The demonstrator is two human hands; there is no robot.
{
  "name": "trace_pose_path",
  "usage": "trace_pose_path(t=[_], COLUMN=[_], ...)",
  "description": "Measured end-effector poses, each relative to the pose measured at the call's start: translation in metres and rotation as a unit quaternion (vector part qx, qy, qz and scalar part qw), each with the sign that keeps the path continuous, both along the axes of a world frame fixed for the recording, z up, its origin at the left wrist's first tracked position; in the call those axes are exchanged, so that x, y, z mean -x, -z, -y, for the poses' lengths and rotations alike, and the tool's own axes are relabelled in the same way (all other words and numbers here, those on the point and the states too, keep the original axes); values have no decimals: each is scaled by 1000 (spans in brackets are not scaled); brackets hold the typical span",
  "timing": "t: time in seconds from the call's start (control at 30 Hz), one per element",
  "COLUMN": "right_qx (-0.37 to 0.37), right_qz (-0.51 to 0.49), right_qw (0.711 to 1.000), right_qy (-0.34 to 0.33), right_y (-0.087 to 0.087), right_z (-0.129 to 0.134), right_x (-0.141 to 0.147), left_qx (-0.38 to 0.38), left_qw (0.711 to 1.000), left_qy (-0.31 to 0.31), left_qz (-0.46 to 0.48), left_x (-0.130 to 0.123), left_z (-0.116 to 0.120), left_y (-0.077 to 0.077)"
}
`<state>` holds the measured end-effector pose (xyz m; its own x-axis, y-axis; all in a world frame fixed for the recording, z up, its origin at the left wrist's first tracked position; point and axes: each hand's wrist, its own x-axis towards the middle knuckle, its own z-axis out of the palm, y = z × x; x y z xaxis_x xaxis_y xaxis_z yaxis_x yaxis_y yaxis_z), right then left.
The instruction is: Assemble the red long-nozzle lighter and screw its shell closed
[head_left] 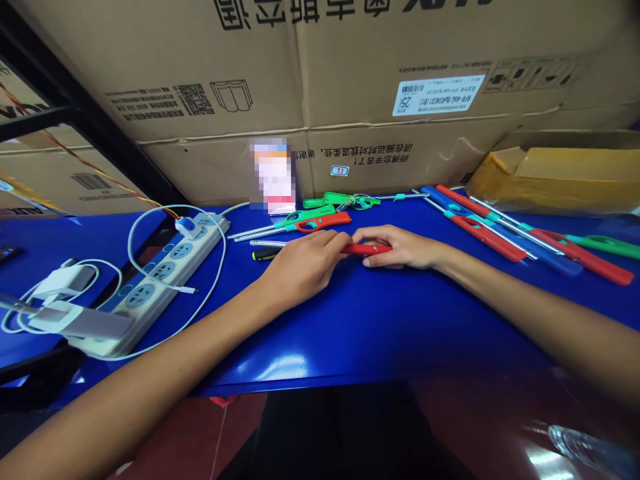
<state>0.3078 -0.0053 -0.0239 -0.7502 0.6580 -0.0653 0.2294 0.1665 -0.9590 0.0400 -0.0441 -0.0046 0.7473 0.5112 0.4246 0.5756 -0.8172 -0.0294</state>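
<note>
A red long-necked lighter (369,249) lies level between my two hands above the blue table (300,333). My left hand (306,267) closes round its middle, hiding part of it, and the metal tube sticks out to the left. The fingers of my right hand (395,247) wrap the red handle end. Just beneath the tube, a black and yellow tool handle (265,254) shows beside my left hand. Behind my hands lie a red lighter (325,222) and a green lighter (316,213), with more green pieces (336,199) further back.
Several red, blue and green lighters (500,237) lie at the right. A white power strip (165,273) with cables and chargers (80,320) occupies the left. A blurred-out upright item (274,177) leans on a large cardboard box (350,80). A yellow-brown carton (555,173) sits back right.
</note>
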Motion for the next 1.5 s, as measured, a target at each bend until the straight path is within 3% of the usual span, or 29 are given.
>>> trace_pose_path(t=[0.83, 1.17, 1.23, 1.33, 1.5], right_qx=[26, 91, 62, -46, -182], right_qz=[25, -54, -59, -21, 37], right_qw=[999, 994, 996, 998, 978], right_qy=[-14, 5, 7, 42, 96], right_y=[-6, -1, -3, -8, -8], right_z=[0, -2, -4, -9, -16], right_x=[5, 4, -1, -9, -18], left_qx=[56, 111, 115, 123, 143], left_qw=[998, 993, 992, 991, 986], left_qy=[3, 14, 3, -21, -56], left_qz=[5, 48, 46, 54, 62], left_x=[3, 11, 12, 14, 18], left_z=[-6, -21, -22, -24, -31], left_y=[1, 8, 7, 5, 4])
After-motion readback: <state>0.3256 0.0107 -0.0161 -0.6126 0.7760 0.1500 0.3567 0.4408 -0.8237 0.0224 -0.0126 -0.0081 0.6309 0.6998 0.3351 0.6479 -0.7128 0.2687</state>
